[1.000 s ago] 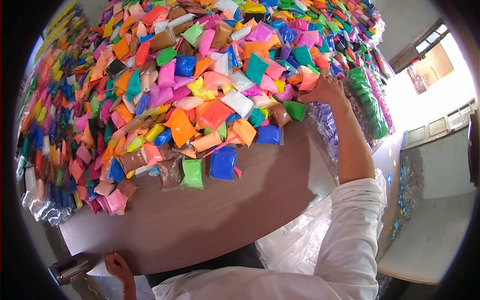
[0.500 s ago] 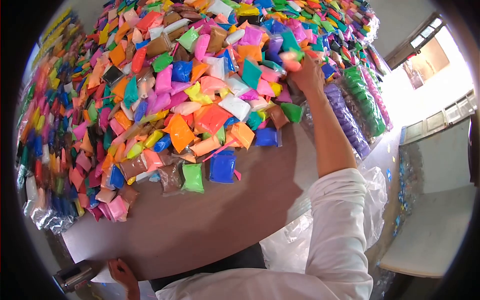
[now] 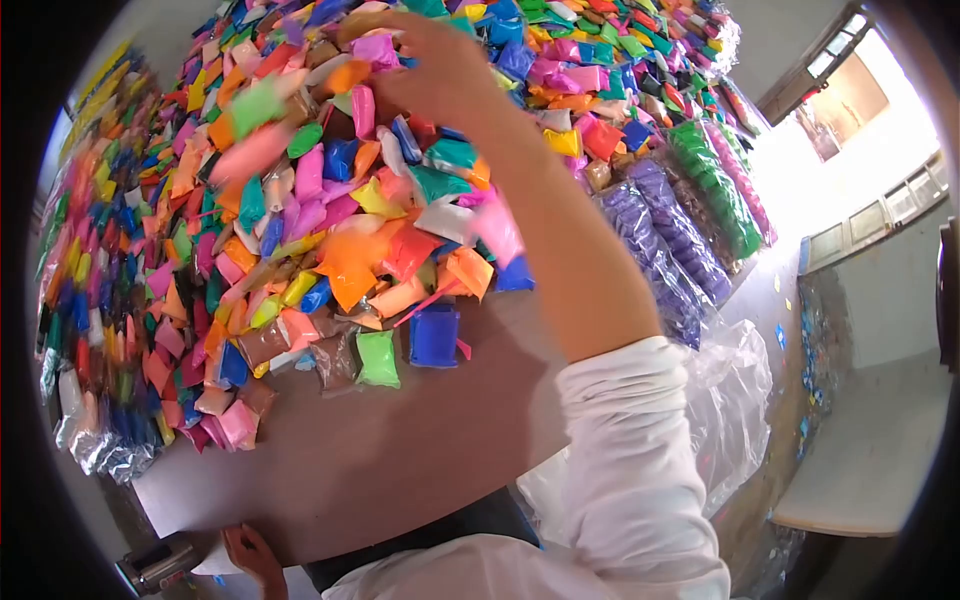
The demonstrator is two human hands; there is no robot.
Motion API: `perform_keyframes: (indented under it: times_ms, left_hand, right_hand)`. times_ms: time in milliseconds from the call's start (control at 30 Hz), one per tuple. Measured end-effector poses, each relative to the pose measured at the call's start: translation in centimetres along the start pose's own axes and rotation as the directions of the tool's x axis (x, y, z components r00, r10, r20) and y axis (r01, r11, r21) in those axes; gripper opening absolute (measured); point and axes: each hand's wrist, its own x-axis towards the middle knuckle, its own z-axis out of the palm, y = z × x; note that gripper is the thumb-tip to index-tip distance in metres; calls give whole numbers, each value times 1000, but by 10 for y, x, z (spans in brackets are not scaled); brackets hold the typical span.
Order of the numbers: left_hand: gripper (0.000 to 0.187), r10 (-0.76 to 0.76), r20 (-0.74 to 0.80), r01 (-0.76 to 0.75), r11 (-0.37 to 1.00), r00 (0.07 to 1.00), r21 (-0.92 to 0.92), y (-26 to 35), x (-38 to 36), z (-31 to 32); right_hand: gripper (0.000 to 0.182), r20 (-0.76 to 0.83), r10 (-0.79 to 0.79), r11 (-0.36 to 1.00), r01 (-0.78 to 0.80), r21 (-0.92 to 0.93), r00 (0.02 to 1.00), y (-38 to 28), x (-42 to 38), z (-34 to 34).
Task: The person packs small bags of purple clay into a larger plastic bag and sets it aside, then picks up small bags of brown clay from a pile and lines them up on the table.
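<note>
My right hand (image 3: 430,75) reaches over the big heap of small coloured packets (image 3: 300,210), its fingers apart around a purple packet (image 3: 375,50); motion blur hides whether it grips that packet. Blurred green (image 3: 257,108) and pink (image 3: 250,152) packets are in motion left of the hand. Another blurred pink packet (image 3: 497,230) shows below my forearm, and a blurred orange one (image 3: 350,255) lies farther left. At the table's near left edge, my left hand (image 3: 252,552) rests with curled fingers and no visible object, beside a shiny metal cylinder (image 3: 158,563).
Long clear bags of purple (image 3: 680,230) and green (image 3: 715,190) packets lie right of the heap. A blue packet (image 3: 434,336) and a light green one (image 3: 378,358) sit at its front on the brown table (image 3: 400,450). Crumpled clear plastic (image 3: 735,400) hangs at the right.
My right hand has swept left across the heap from its right side. Several packets are now moving or displaced, and more purple bags show where my arm was. My left hand has hardly moved.
</note>
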Motion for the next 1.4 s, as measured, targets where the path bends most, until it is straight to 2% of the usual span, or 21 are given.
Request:
perform_keyframes:
  times_ms: [33,67,100,167,200,233,267,367,400,500,600,700,800,900,933,1033,1133,1233,1267,1367,1400]
  left_hand:
    - [19,16,-15,-16,1000,1000,-8,-3,0,1]
    - [19,25,-32,-26,1000,999,-17,-6,-1,3]
    - [20,30,-48,-32,999,998,-27,-8,-5,6]
    - [19,20,-38,-21,1000,999,-17,-1,-5,3]
    - [19,21,-33,-21,1000,999,-8,2,-2,1]
    - [19,34,-35,-34,999,999,-9,5,0,0]
    - [19,48,-37,-49,999,998,-10,8,1,-1]
    - [19,50,-37,-50,999,998,-7,11,3,-1]
    - [19,44,-34,-44,999,998,-5,11,3,-1]
    - [22,25,-7,-25,1000,1000,1,1,1,0]
    - [23,31,-15,-30,1000,999,8,-4,-2,3]
    - [23,18,-35,-19,1000,999,-20,4,-1,1]
    - [23,37,-30,-37,999,999,-17,-1,-1,1]
    - [23,25,-19,-26,1000,999,-15,0,0,1]
    - [23,23,-29,-24,999,999,-25,3,1,1]
    - [23,28,-57,-30,999,998,-44,9,4,2]
    - [24,39,-76,-41,999,996,-25,6,1,3]
    - [25,41,-83,-42,999,996,-2,3,1,4]
    - [25,49,-88,-48,999,995,8,2,1,4]
    - [24,52,-94,-51,999,994,17,9,1,1]
    - [23,57,-94,-56,998,994,13,12,3,1]
  right_hand:
    - [43,18,37,998,-37,51,999,7,-3,-20]
    - [40,237,222,974,-203,-102,946,27,-4,-59]
    - [35,265,115,914,3,-406,957,55,-14,-90]
    - [32,244,321,610,-2,-793,915,96,-44,-149]
    - [39,579,491,320,483,-815,651,130,-49,-175]
    - [50,420,537,508,117,-853,732,166,-74,-201]
    - [61,253,619,621,-266,-737,744,187,-95,-214]
    - [81,219,781,443,-270,-855,585,157,-109,-199]
    - [92,249,774,458,-244,-855,582,141,-111,-194]
    - [85,294,805,433,-172,-885,515,150,-106,-184]
    - [69,179,747,390,-204,-898,641,158,-107,-175]
    - [50,105,516,360,-104,-927,850,180,-126,-164]
    - [35,29,451,431,-189,-883,892,164,-129,-152]
    - [27,33,305,510,-134,-850,952,128,-120,-135]
    - [27,95,212,565,-43,-824,973,131,-113,-130]
    - [22,82,-51,661,95,-744,995,114,-95,-109]
    - [22,59,190,649,-81,-756,980,111,-88,-92]
    - [13,56,311,741,-205,-639,949,112,-104,-88]
    - [21,64,312,734,-197,-650,948,111,-112,-88]
    - [30,37,274,689,-169,-704,961,118,-123,-88]
    - [32,50,218,719,-126,-684,975,120,-128,-91]
